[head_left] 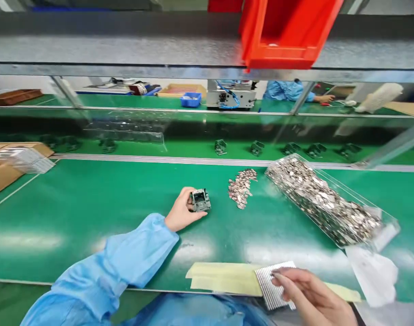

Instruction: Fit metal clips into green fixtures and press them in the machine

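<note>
My left hand point(182, 210), in a blue sleeve, grips a small dark green-black square part point(200, 200) with a hollow middle, perhaps an electronic housing. It is held just over the green bench. Thumb and index finger of my right hand point(307, 292) are pinched together at the front edge, over a silver ribbed strip point(273, 284). What the pinch holds, if anything, is too small to make out. A loose pile of small flat metal pieces point(241, 186) lies to the right of my left hand. Further right, a clear tray point(329, 174) is heaped with similar pieces.
Yellow tape point(223, 277) runs along the front edge. Several dark parts like the held one point(220, 147) stand on the strip behind. A red bin point(285, 56) hangs from the shelf above. A cardboard box point(10, 174) sits left. Across the bench is a co-worker's hand point(324, 98).
</note>
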`<state>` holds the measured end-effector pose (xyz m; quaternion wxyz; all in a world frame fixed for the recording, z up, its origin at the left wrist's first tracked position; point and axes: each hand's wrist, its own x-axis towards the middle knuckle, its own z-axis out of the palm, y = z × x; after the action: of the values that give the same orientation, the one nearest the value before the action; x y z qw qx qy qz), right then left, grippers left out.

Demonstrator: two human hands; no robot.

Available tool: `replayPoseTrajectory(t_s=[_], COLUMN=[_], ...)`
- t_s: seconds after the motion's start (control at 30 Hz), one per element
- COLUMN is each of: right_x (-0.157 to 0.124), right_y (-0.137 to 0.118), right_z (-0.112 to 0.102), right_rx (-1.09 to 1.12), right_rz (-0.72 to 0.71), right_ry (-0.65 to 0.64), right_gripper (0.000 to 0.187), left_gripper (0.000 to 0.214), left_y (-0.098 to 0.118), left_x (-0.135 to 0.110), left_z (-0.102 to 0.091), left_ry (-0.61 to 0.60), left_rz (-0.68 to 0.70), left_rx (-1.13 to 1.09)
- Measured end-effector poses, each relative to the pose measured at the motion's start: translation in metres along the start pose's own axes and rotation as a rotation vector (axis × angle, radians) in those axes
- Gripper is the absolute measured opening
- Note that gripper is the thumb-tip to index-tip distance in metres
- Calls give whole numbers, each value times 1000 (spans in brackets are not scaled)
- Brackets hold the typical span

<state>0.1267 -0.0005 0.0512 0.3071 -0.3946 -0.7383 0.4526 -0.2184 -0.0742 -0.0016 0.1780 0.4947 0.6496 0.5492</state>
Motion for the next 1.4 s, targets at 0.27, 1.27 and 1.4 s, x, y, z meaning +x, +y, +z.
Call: replayPoseTrajectory(t_s=[0.27, 1.27, 1.4], right_x=[9, -2, -10], right_y=[-26, -20, -20], right_z=[70, 96, 87], right_rx=[199, 543, 578], right_rz=[-13, 150, 194], right_ry=[169, 177, 221], right_gripper=[20, 15, 20], left_gripper=[52, 30, 27], left_y=[67, 82, 95], left_x=[-53, -77, -80], left_z=[78, 82, 92], left_ry=[-171, -261, -270], left_rz=[-79, -270, -267], left_rx=[-503, -459, -464])
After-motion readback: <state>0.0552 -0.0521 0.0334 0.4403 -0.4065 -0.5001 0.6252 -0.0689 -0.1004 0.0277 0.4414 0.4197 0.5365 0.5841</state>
